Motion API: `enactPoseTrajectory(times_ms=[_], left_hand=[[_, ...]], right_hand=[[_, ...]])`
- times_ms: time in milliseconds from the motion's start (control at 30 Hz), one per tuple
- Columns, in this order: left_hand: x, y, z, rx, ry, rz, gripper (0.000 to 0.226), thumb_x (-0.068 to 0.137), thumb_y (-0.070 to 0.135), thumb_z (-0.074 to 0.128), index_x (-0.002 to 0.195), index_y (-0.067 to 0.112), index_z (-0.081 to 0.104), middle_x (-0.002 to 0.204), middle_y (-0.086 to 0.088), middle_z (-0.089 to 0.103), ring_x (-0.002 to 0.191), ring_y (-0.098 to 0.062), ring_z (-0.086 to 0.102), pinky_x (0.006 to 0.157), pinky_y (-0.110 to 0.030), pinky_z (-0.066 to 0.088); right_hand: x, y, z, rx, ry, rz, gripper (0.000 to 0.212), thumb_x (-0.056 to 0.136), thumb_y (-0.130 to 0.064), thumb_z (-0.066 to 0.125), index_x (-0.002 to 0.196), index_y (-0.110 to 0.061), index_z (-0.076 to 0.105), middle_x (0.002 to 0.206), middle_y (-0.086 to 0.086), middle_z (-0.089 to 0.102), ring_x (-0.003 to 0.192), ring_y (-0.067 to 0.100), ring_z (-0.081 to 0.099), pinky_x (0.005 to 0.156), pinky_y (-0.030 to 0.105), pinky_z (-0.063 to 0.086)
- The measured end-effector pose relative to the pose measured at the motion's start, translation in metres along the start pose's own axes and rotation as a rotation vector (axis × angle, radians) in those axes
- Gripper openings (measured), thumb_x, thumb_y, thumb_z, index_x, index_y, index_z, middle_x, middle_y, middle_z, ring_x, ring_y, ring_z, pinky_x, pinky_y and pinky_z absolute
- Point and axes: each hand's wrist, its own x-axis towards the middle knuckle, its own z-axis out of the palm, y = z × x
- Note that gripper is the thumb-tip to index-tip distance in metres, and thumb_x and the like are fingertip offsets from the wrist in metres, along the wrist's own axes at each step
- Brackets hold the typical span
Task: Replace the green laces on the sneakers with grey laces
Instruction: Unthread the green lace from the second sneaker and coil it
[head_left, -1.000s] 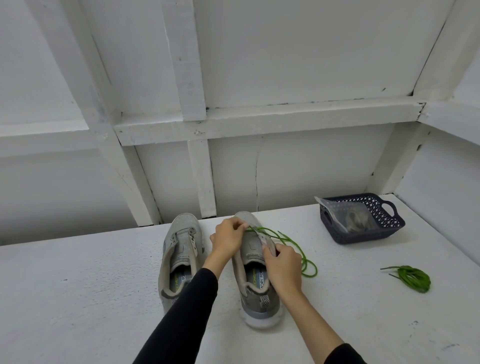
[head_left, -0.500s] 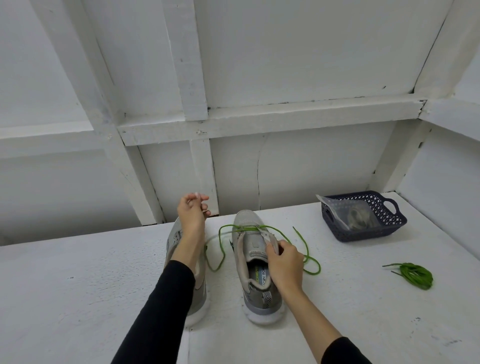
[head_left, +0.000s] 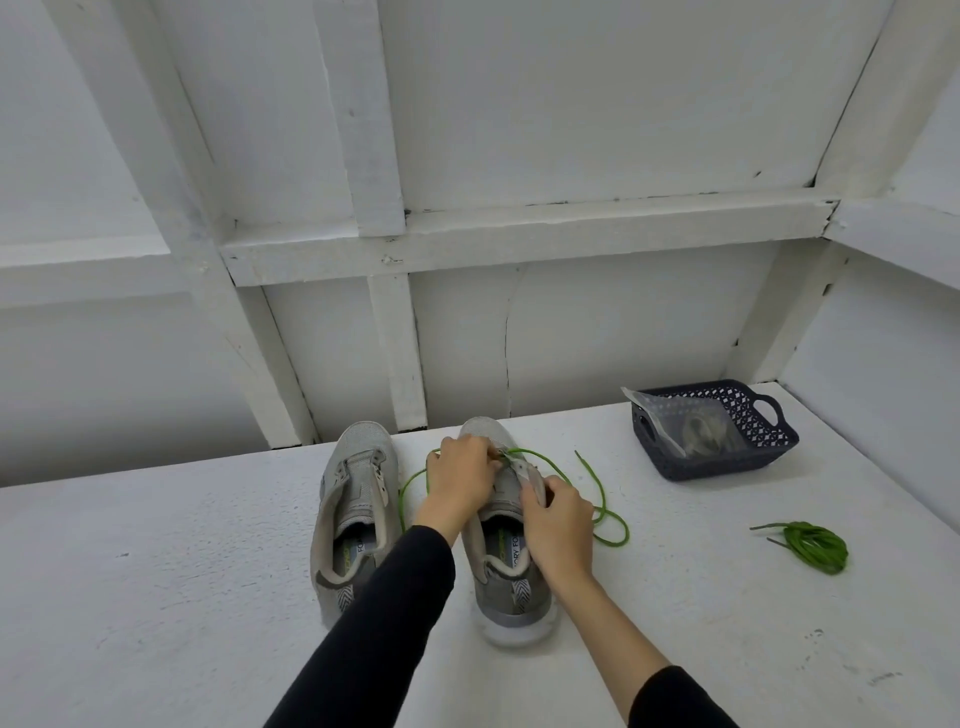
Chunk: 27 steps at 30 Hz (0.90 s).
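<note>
Green lace (head_left: 597, 486): it runs through the top holes near the toe of the right shoe (head_left: 511, 577); loose loops lie on the white table (head_left: 156, 597) on both sides of that shoe
Left hand (head_left: 460, 480): fingers curled, pinching the lace at the front of the shoe
Right hand (head_left: 558, 525): fingers curled on the shoe's tongue and right edge, holding the shoe
Left shoe (head_left: 353, 499): stands just beside the other one, with no lace in it
Second green lace (head_left: 813, 545): a small bundle, well apart to the right
Basket (head_left: 763, 447): dark blue, holds a clear bag (head_left: 680, 426); what is inside looks grey but is too blurry to tell
Hidden: the left hand covers the lace holes; both arms are cut off at the bottom
Changed: half a second ago the left hand was lifted up high over the left shoe; it is back down on the right shoe
</note>
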Motion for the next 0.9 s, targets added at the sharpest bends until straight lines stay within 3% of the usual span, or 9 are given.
enactPoseTrajectory(times_ms=[133, 267, 400, 500, 567, 633, 700, 800, 900], left_hand=[[0.002, 0.002, 0.009, -0.028, 0.053, -0.009, 0.023, 0.099, 0.028, 0.05, 0.099, 0.019, 0.071, 0.106, -0.006, 0.062, 0.107, -0.031, 0.049, 0.088, -0.04, 0.042], [-0.002, -0.001, 0.005, -0.602, 0.101, -0.069, 0.02, 0.097, 0.017, 0.053, 0.084, 0.011, 0.067, 0.091, -0.002, 0.065, 0.09, -0.02, 0.058, 0.077, -0.03, 0.044], [-0.015, 0.004, -0.005, -1.07, 0.216, -0.117, 0.021, 0.102, 0.021, 0.046, 0.084, 0.016, 0.056, 0.093, 0.0, 0.072, 0.091, -0.01, 0.065, 0.088, -0.03, 0.049], [-0.021, 0.012, -0.02, -1.27, 0.347, -0.084, 0.021, 0.104, 0.015, 0.041, 0.087, 0.011, 0.051, 0.082, -0.002, 0.066, 0.082, -0.012, 0.065, 0.088, -0.028, 0.053], [-0.023, 0.016, -0.035, -1.354, 0.431, -0.084, 0.022, 0.105, 0.013, 0.038, 0.084, 0.01, 0.047, 0.075, -0.003, 0.055, 0.069, -0.011, 0.057, 0.075, -0.024, 0.055], [-0.023, 0.016, -0.047, -1.348, 0.53, -0.106, 0.025, 0.105, 0.015, 0.038, 0.082, 0.014, 0.046, 0.07, -0.001, 0.048, 0.06, -0.007, 0.047, 0.06, -0.02, 0.047], [-0.024, 0.013, -0.056, -1.251, 0.623, -0.123, 0.025, 0.105, 0.019, 0.04, 0.08, 0.019, 0.046, 0.069, 0.001, 0.043, 0.057, -0.008, 0.038, 0.055, -0.021, 0.036], [-0.027, 0.005, -0.061, -0.809, 0.645, -0.101, 0.023, 0.104, 0.025, 0.041, 0.083, 0.018, 0.047, 0.064, 0.004, 0.044, 0.056, -0.01, 0.036, 0.053, -0.026, 0.032], [-0.03, -0.007, -0.053, -0.359, 0.577, -0.164, 0.016, 0.1, 0.029, 0.047, 0.089, 0.018, 0.049, 0.065, 0.001, 0.055, 0.066, -0.02, 0.052, 0.052, -0.031, 0.033]], right_hand=[[0.001, 0.0, 0.0, -0.012, 0.003, -0.003, 0.036, 0.096, -0.032, 0.052, 0.062, -0.02, 0.047, 0.063, 0.0, 0.057, 0.06, 0.016, 0.053, 0.049, 0.029, 0.036], [0.001, -0.001, 0.0, -0.036, 0.013, -0.002, 0.035, 0.097, -0.031, 0.05, 0.065, -0.021, 0.044, 0.064, -0.003, 0.053, 0.058, 0.01, 0.048, 0.046, 0.022, 0.028], [0.001, 0.001, 0.001, -0.045, 0.01, -0.01, 0.026, 0.098, -0.028, 0.05, 0.074, -0.016, 0.05, 0.068, -0.003, 0.054, 0.06, 0.009, 0.05, 0.047, 0.02, 0.029], [0.004, 0.003, 0.004, -0.03, 0.006, -0.027, 0.022, 0.098, -0.025, 0.05, 0.081, -0.012, 0.056, 0.074, 0.0, 0.058, 0.066, 0.014, 0.055, 0.051, 0.022, 0.033], [0.005, 0.005, 0.007, -0.006, 0.006, -0.033, 0.02, 0.098, -0.024, 0.05, 0.09, -0.01, 0.061, 0.082, 0.003, 0.062, 0.073, 0.018, 0.059, 0.058, 0.023, 0.038], [0.006, 0.007, 0.009, -0.008, -0.003, -0.032, 0.022, 0.098, -0.025, 0.048, 0.096, -0.008, 0.062, 0.088, 0.005, 0.064, 0.079, 0.02, 0.06, 0.062, 0.025, 0.041], [0.007, 0.008, 0.01, -0.016, -0.014, -0.035, 0.024, 0.098, -0.026, 0.047, 0.1, -0.007, 0.062, 0.091, 0.007, 0.064, 0.082, 0.023, 0.061, 0.064, 0.027, 0.043], [0.008, 0.01, 0.011, -0.04, -0.029, -0.039, 0.024, 0.098, -0.026, 0.045, 0.101, -0.007, 0.06, 0.093, 0.008, 0.063, 0.083, 0.023, 0.06, 0.063, 0.028, 0.043], [0.009, 0.011, 0.011, -0.055, -0.036, -0.046, 0.025, 0.099, -0.026, 0.044, 0.105, -0.007, 0.059, 0.098, 0.008, 0.063, 0.088, 0.024, 0.06, 0.067, 0.031, 0.046]])
